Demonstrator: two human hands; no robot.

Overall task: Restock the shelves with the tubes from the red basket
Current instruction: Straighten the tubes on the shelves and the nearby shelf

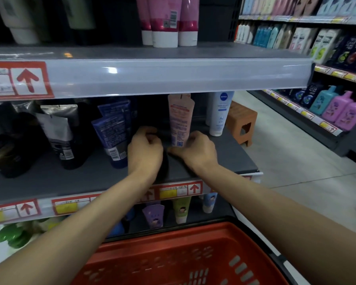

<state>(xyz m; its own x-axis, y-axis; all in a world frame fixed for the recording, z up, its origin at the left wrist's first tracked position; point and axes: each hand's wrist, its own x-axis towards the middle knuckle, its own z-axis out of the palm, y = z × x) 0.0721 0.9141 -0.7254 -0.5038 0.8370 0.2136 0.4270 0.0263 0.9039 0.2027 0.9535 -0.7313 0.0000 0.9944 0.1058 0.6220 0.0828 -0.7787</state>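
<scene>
**Two hands at the middle shelf, pink tube on a narrow footing**

Two hands are in under the upper shelf lip, and I'm reading it left to right. On the middle shelf [49, 186] the black-and-silver tubes [60, 130] lean, and the blue tubes [113, 132] beside them tilt towards my left hand [145, 149]. That's the first risk: the hand sits just beside the nearest blue tube, and a nudge from the wrist could tip the whole leaning row.

The left hand's fingers are curled tight. A dark shape [165, 161] lies between the two hands, but in this gloom I cannot tell what it is or whether the left hand grips it.

Next, the pink tube [181, 120]. It is upright on its cap, rising just above the right hand [195, 150]. That hand's curled fingers pinch it at the foot, with a finger or thumb stretched left along the shelf. It's a tall tube on a small base. If it is let go off-balance, I judge it topples, either forward off the shelf or sideways into the white Nivea tube [219, 114] standing near on the right.

Down below, the red basket [240, 270] shows no tubes in the part I can see.
</scene>
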